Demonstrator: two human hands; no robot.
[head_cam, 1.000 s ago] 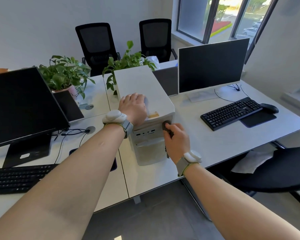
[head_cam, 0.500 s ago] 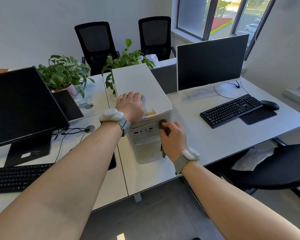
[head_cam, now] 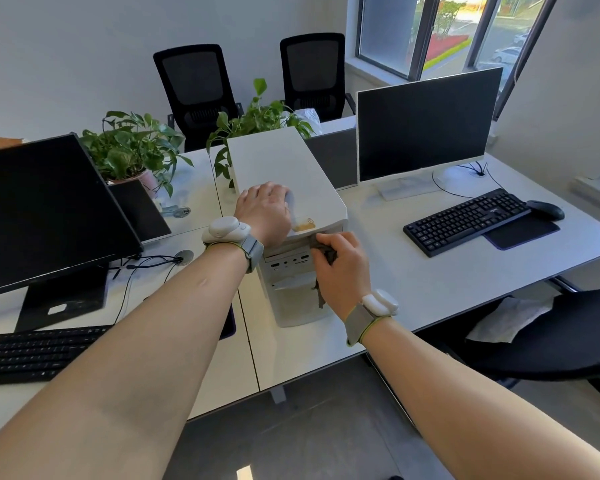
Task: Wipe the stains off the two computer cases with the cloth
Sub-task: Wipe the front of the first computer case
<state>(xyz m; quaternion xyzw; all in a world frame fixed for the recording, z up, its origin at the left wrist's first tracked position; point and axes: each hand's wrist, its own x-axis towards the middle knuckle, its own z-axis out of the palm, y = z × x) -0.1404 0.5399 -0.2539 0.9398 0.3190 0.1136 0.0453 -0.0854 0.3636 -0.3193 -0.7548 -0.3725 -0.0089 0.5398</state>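
While the white computer case (head_cam: 284, 174) is stood upright on the pale surface (head_cam: 413, 282), between two dark monitors, its front panel is being wiped near the upper right corner. Only this one case is visible; the second is not seen. The case is steadied from above by the left hand (head_cam: 264, 211), which is laid palm-down on the front part of the top panel; its fingers lie curved over a pale object that cannot be identified, so whether that grip is closed on it cannot be told. The right hand (head_cam: 340, 268) is held against the front face, its grip closed around the dark grey cloth (head_cam: 324, 252), a tail of which hangs down beside the panel. A yellowish mark (head_cam: 305, 225) is seen on the top panel near the front edge, just beside the left hand, and is judged to be untreated. For the stroke to be done well, the cloth should be bunched into a flat pad so that the loose tail is kept out of the front ports (head_cam: 290, 263), pressure should be kept moderate and countered by the left hand, and short overlapping passes should be made along the edge before the yellowish mark is taken.
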